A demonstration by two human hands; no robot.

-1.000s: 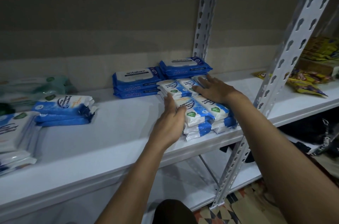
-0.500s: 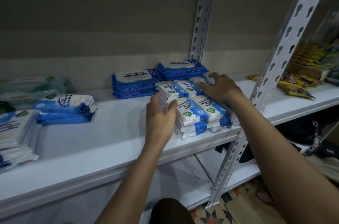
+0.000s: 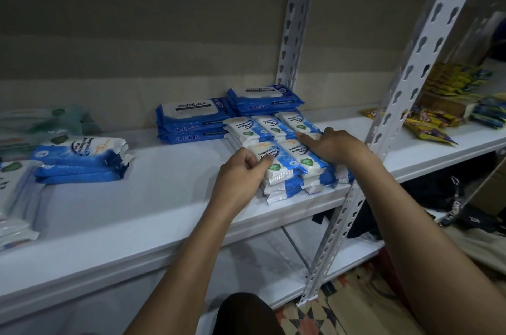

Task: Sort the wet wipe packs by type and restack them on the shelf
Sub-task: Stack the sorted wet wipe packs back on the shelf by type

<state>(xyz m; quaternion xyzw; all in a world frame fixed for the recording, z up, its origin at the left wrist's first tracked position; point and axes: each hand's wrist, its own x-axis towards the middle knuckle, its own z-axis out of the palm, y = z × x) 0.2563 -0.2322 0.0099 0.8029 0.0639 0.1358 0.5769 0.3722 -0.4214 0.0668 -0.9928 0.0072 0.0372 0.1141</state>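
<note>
Shifted since earlier: left hand (image 3: 241, 170) from flat against stack side to pinching front-left small pack (image 3: 269, 163). Right hand (image 3: 332, 145) flat, fingers straight, pressing adjacent packs, presumably steadying stacks on shelf (image 3: 153, 214) during alignment.

Stacked white-blue wipe packs (image 3: 276, 159) on shelf (image 3: 164, 197)

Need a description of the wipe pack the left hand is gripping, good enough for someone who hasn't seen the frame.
Start at the white shelf and find the perforated front upright; just left of it sit stacks of small white-and-blue antibacterial packs. The target pack tops the front-left stack, nearest the shelf edge. Unlike its neighbours, the left hand pinches its left end; the right hand rests on the next stack.
</note>
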